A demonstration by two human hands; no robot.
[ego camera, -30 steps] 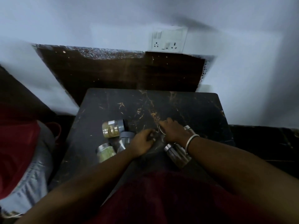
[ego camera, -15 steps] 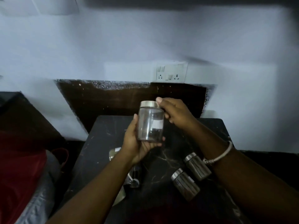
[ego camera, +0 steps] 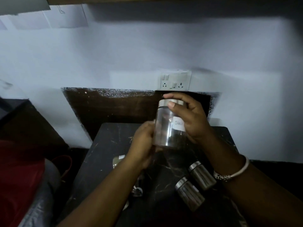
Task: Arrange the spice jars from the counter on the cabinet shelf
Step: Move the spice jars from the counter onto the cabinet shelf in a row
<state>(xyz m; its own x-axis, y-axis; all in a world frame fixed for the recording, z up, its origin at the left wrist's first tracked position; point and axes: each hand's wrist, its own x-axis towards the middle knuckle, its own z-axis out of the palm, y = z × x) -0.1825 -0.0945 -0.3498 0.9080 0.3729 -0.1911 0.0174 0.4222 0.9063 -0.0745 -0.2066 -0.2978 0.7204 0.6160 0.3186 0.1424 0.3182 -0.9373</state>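
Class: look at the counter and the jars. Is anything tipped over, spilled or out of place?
Yes. Two steel-lidded spice jars lie on their sides on the black counter, not upright. The held jar is upright between both hands. No spill shows.

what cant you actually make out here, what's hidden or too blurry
- Head view: writing on the white label of the clear glass jar with a steel lid: too blurred to read.
- Head view: jars under the left hand and forearm: mostly hidden, count unclear.
- Head view: the cabinet above: cut off by the top edge, its shelf unseen.
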